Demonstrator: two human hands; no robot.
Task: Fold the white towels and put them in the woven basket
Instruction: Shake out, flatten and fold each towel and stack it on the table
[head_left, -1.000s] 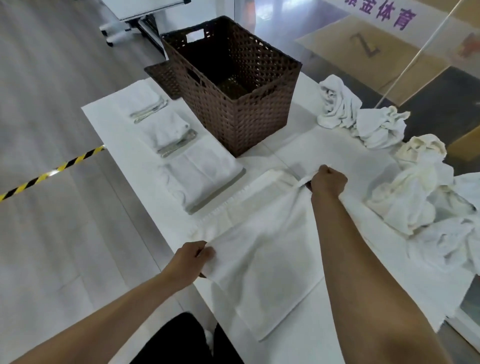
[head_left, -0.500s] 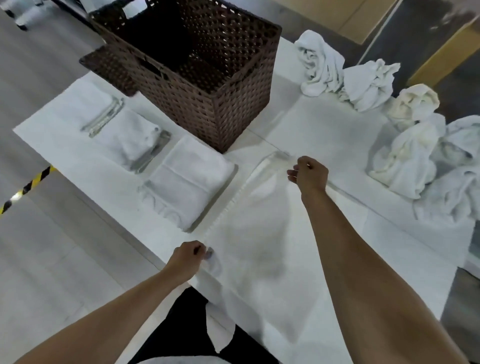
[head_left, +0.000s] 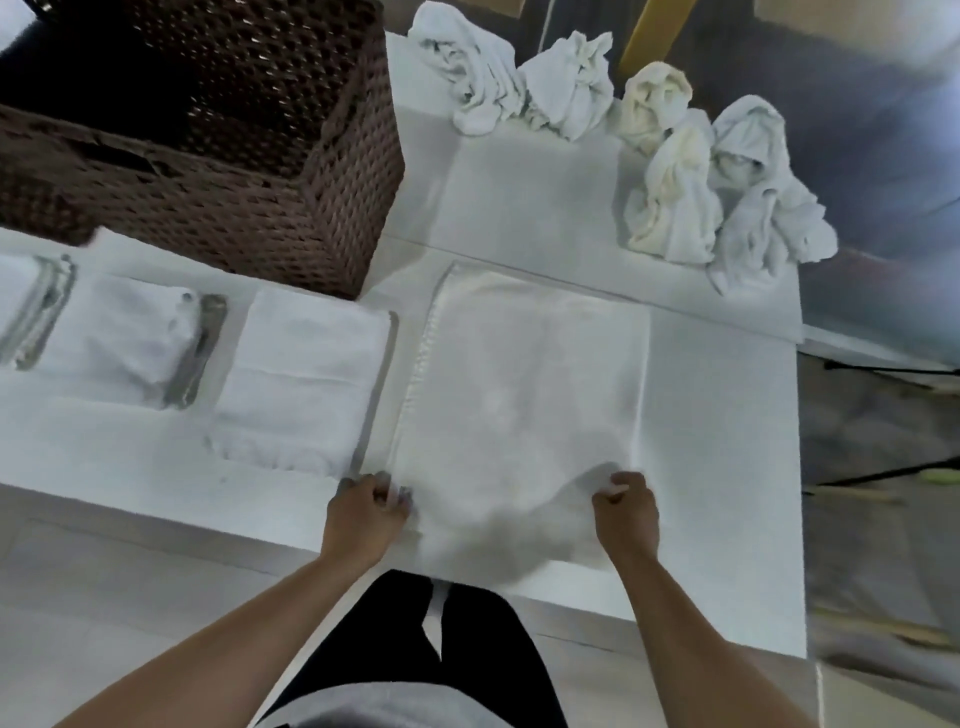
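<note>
White terry cloth is pinched by both hands at the near edge of the counter (head_left: 727, 467). The near left corner of the spread towel (head_left: 519, 395) is held by the left hand (head_left: 363, 512), with the fingers curled on the fabric. The near right corner is held by the right hand (head_left: 626, 512) in the same way, and the two hands are kept well apart. The towel is laid flat in front of the person, and its near part is a little blurred.

Just beside the towel, on the left, a folded towel (head_left: 304, 379) is seen, and further left a second folded towel (head_left: 119, 338). A third one (head_left: 26, 306) is cut by the picture edge.

Behind the folded towels, the brown woven basket (head_left: 260, 208) is placed on the counter. What lies inside it cannot be told.

At the far right of the counter, a heap of crumpled towels (head_left: 675, 171) is seen, some white and some cream.
</note>
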